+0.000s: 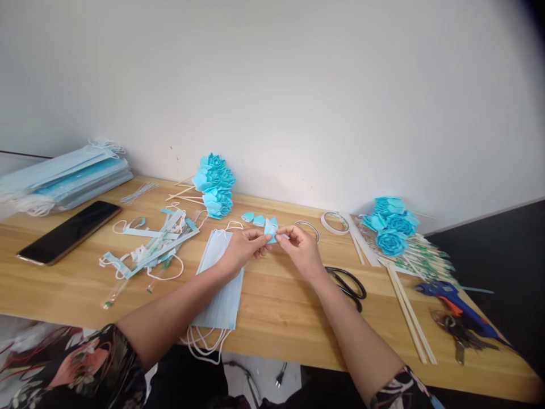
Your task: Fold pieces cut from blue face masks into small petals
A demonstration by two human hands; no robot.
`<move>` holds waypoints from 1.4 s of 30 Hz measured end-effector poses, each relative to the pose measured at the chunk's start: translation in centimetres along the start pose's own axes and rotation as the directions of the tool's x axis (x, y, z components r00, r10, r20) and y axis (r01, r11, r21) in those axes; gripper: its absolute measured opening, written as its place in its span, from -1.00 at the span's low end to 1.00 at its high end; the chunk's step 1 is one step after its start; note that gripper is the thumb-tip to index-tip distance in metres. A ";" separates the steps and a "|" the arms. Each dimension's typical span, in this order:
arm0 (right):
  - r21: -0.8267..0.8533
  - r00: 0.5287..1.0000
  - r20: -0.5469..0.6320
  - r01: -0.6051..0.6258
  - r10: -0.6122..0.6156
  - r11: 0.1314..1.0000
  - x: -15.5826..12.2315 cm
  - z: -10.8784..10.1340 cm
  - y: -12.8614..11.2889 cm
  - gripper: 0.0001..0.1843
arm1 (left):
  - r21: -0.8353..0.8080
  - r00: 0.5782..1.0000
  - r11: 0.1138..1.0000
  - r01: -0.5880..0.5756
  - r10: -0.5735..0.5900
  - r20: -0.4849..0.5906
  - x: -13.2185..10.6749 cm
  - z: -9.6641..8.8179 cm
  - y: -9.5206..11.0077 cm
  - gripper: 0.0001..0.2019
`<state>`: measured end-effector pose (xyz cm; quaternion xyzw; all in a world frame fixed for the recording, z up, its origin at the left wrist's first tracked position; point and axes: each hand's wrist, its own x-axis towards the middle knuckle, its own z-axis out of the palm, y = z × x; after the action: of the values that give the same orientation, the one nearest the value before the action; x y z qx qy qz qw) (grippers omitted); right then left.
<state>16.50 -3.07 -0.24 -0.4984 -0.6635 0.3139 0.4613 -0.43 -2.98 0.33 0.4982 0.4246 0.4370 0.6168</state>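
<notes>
Between my two hands is a small folded piece of blue mask fabric (270,229), raised over the middle of the table. My left hand (244,248) pinches its left side between thumb and fingers. From the right, my right hand (300,248) pinches the other edge. Just behind them lie several small blue folded petals (259,220), partly covered by the held piece. Under my left forearm rest blue face masks (213,261) with white ear loops. Black-handled scissors (349,284) lie beside my right forearm, which hides their blades.
Mask scraps (157,238), a phone (70,232) and a mask stack (72,176) lie left. Blue flowers (215,182) stand by the wall. Right are tape rolls (335,223), more flowers (392,241), wooden sticks (409,315), a glue gun (457,307) and keys (460,335).
</notes>
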 end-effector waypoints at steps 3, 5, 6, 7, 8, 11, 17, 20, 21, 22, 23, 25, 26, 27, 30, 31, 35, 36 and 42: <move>0.089 0.999 0.027 -0.020 0.017 0.996 0.0 0.0 -0.2 -0.74 | -0.004 1.000 1.000 0.000 0.000 0.013 0.0 0.1 -0.1 -0.65; 0.112 0.999 0.040 -0.036 0.031 0.993 0.0 0.0 -0.3 -0.65 | -0.003 1.000 1.000 0.001 -0.001 0.015 0.1 0.1 -0.1 -0.66; 0.116 0.998 0.047 -0.045 0.040 0.992 0.1 0.0 -0.3 -0.61 | 0.001 1.000 1.000 0.001 -0.001 0.015 0.1 0.1 -0.2 -0.67; 0.120 0.997 0.058 -0.055 0.049 0.991 0.1 -0.1 -0.4 -0.57 | 0.007 1.000 1.000 0.001 -0.001 0.014 0.1 0.1 -0.2 -0.67; 0.129 0.996 0.073 -0.065 0.056 0.989 0.1 -0.1 -0.4 -0.54 | 0.013 1.000 1.000 0.003 -0.003 0.014 0.1 0.1 -0.2 -0.67; 0.161 0.990 0.132 -0.076 0.055 0.984 0.2 -0.3 -0.5 -0.50 | 0.048 1.000 0.999 0.002 -0.003 0.023 0.2 0.1 -0.4 -0.67; 0.151 0.985 0.167 -0.072 0.046 0.986 0.1 -0.4 -0.8 -0.55 | 0.153 0.999 0.988 -0.036 0.030 0.039 0.3 0.2 -0.6 -0.70; 0.194 0.985 0.161 -0.093 0.062 0.977 0.1 -0.4 -0.8 -0.53 | 0.097 0.998 0.994 -0.057 0.056 0.012 0.2 0.1 -0.3 -0.71; 0.210 0.984 0.163 -0.104 0.070 0.972 0.2 -0.4 -0.7 -0.52 | 0.077 0.998 0.995 -0.070 0.070 0.000 0.2 0.1 -0.1 -0.71; 0.225 0.983 0.164 -0.115 0.079 0.968 0.2 -0.4 -0.7 -0.51 | 0.057 0.996 0.995 -0.085 0.086 -0.013 0.2 0.0 0.0 -0.70; 0.239 0.983 0.161 -0.125 0.088 0.963 0.3 -0.4 -0.6 -0.51 | 0.035 0.995 0.995 -0.098 0.099 -0.022 0.2 0.0 0.2 -0.69; 0.258 0.985 0.137 -0.136 0.104 0.956 0.3 -0.5 -0.6 -0.50 | -0.012 0.994 0.994 -0.105 0.105 -0.030 0.2 -0.2 0.5 -0.66; 0.265 0.987 0.120 -0.138 0.109 0.954 0.4 -0.6 -0.6 -0.50 | -0.033 0.995 0.995 -0.099 0.098 -0.030 0.2 -0.2 0.5 -0.64; 0.271 0.988 0.104 -0.139 0.114 0.953 0.4 -0.6 -0.6 -0.49 | -0.047 0.996 0.995 -0.088 0.087 -0.028 0.3 -0.3 0.5 -0.63; 0.274 0.989 0.084 -0.141 0.123 0.951 0.4 -0.7 -0.6 -0.47 | -0.039 0.999 0.998 -0.045 0.046 0.010 0.5 -0.4 0.0 -0.63; 0.277 0.989 0.085 -0.144 0.125 0.950 0.4 -0.7 -0.7 -0.47 | -0.026 0.999 0.999 -0.037 0.038 0.031 0.6 -0.4 -0.2 -0.63; 0.302 0.984 0.115 -0.167 0.138 0.939 0.3 -0.5 -0.7 -0.48 | 0.011 0.997 0.999 -0.047 0.047 0.055 0.9 -0.5 -0.9 -0.67; 0.307 0.982 0.122 -0.174 0.143 0.936 0.3 -0.4 -0.7 -0.49 | 0.014 0.998 0.999 -0.053 0.052 0.047 0.9 -0.5 -0.9 -0.67; 0.332 0.976 0.147 -0.201 0.160 0.921 0.1 -0.3 -0.9 -0.50 | -0.035 0.998 0.998 -0.046 0.048 0.050 0.8 -0.5 -0.4 -0.67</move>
<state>16.45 -3.21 0.71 -0.4497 -0.5751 0.4952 0.4710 -0.64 -2.18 -0.17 0.5086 0.3894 0.4456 0.6254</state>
